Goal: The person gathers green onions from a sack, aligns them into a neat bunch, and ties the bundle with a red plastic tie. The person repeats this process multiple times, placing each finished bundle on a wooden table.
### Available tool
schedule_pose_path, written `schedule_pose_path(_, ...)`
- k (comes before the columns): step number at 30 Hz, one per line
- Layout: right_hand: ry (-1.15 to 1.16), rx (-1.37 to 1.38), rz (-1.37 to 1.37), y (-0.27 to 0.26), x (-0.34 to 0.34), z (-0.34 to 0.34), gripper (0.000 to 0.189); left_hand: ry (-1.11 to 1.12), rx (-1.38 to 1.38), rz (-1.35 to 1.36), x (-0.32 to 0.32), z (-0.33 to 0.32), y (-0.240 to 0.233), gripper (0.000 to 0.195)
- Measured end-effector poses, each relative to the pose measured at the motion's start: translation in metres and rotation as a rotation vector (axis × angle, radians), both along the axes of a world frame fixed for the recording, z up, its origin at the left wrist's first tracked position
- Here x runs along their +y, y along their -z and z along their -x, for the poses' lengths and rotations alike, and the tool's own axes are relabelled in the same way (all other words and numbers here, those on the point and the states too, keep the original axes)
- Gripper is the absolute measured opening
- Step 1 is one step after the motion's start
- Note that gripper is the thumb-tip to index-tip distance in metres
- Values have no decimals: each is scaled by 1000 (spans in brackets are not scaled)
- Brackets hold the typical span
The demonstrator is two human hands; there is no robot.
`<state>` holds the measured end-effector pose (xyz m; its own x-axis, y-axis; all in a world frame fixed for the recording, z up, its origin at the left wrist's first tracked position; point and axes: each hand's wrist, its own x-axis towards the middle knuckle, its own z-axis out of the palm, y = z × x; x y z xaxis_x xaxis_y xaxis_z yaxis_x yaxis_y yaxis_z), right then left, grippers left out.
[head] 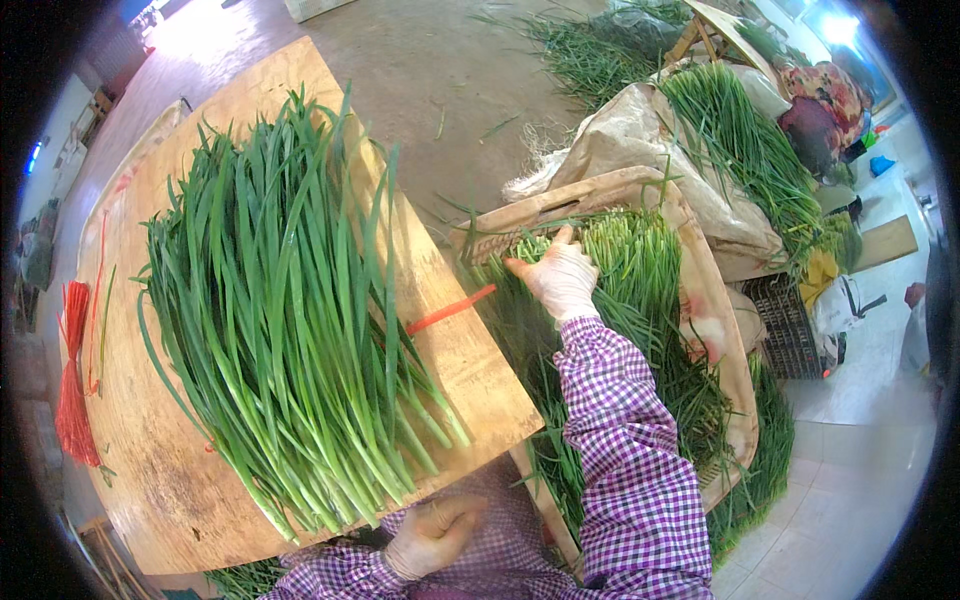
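A broad pile of garlic chives [277, 300] lies on the wooden board [480, 375] in front of me, pale stem ends towards me. A red tie strip [451, 309] sticks out from under the pile on the right. My right hand [559, 274], in a thin pale glove, reaches into a plastic crate [739, 390] of chives. Its thumb and fingers are spread over the cut ends of a bunch [630, 240]; whether it grips them I cannot tell. My left hand [442, 525], gloved and slightly blurred, is curled below the board's near edge, with nothing visible in it.
A bundle of red ties [75, 375] lies at the board's left edge. Beyond the crate, more chives [742, 142] rest on a pale woven sack [630, 142]. A dark basket [784, 326] stands to the right. Loose chives [600, 60] cover part of the floor.
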<state>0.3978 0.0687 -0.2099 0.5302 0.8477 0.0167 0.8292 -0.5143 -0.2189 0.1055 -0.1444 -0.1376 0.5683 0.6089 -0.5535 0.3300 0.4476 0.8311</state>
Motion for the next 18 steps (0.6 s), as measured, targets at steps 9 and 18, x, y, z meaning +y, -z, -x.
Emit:
schedule_pose_path(9,83,14,60,1,5,-3,72,17,-28,-105,0,0,1,23)
schedule_pose_path(18,50,143,34,-2,0,-9,54,41,-50,-262,2,0,-2,22)
